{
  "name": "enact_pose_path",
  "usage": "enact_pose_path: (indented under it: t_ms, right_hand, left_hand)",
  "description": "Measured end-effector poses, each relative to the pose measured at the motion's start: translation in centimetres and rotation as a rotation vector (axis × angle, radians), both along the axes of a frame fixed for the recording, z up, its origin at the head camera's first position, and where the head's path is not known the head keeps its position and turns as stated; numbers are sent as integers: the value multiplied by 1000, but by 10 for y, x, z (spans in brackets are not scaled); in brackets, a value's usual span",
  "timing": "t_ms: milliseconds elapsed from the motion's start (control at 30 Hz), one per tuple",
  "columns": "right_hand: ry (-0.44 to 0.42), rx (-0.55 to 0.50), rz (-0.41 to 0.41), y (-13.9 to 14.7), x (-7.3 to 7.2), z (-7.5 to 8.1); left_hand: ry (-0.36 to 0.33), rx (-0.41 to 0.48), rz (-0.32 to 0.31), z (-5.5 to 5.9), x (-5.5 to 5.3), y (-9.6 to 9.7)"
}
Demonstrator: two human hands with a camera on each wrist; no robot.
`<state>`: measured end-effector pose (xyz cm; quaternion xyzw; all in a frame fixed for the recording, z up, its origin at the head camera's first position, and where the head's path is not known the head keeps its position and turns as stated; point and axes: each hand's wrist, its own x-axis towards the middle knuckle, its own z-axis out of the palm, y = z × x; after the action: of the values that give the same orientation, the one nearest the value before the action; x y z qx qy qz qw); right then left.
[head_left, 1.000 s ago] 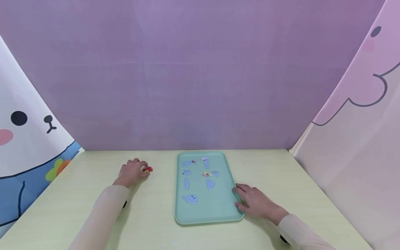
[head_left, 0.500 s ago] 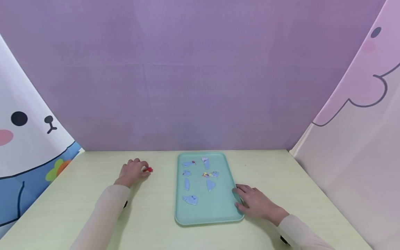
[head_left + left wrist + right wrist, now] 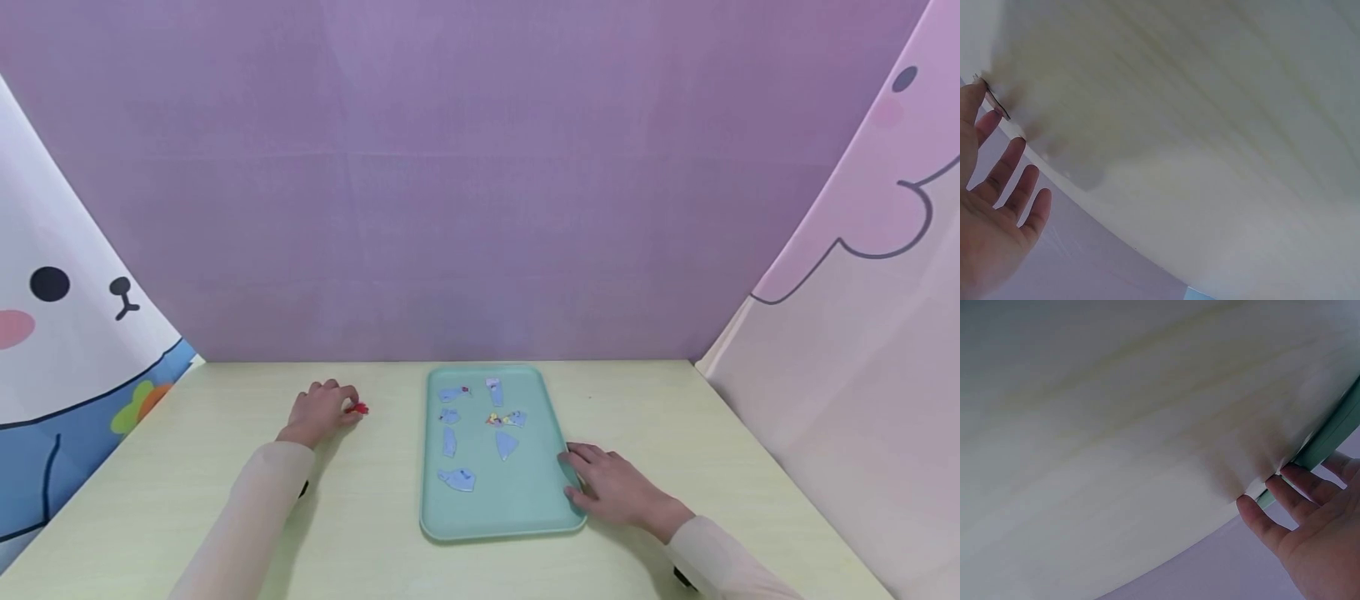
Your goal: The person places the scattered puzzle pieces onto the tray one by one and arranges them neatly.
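Observation:
My left hand (image 3: 321, 413) is at the left of the table and pinches a small red puzzle piece (image 3: 362, 408) between thumb and index finger. In the left wrist view the thin puzzle piece (image 3: 997, 103) is seen nearly edge-on, low over the tabletop, with the other fingers spread loosely. My right hand (image 3: 611, 483) rests at the right rim of a mint-green tray (image 3: 498, 521), fingers relaxed. The right wrist view has these fingertips beside the outer wall of the tray (image 3: 1329, 434). Flat, irregular pale-blue puzzle pieces (image 3: 506, 445) lie apart in the tray, with a small multicoloured piece (image 3: 494, 419) among them.
The pale wooden table (image 3: 375, 533) ends at a purple cloth backdrop (image 3: 480, 208). Printed cloth panels with cartoon animals (image 3: 82, 333) stand at the left and the right (image 3: 847, 358). The left hand is apart from the tray, with bare tabletop between them.
The red piece has turned slightly in the left fingers, showing less of its yellow part. The left hand shifted very slightly right; the right hand and tray stay put.

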<state>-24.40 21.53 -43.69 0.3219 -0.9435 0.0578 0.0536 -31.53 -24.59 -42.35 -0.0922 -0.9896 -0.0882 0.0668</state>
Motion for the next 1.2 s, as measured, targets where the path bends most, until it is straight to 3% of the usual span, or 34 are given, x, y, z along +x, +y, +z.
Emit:
enact_pose_path:
  t_ms: [833,1200]
  right_hand:
    - [6,-10,-1,0,0,-1]
    - [-5,3,-8,1,0,-1]
  left_hand:
    - [32,-57,-34,0,0,-3]
    - [125,-85,-95,-4,-3,-5]
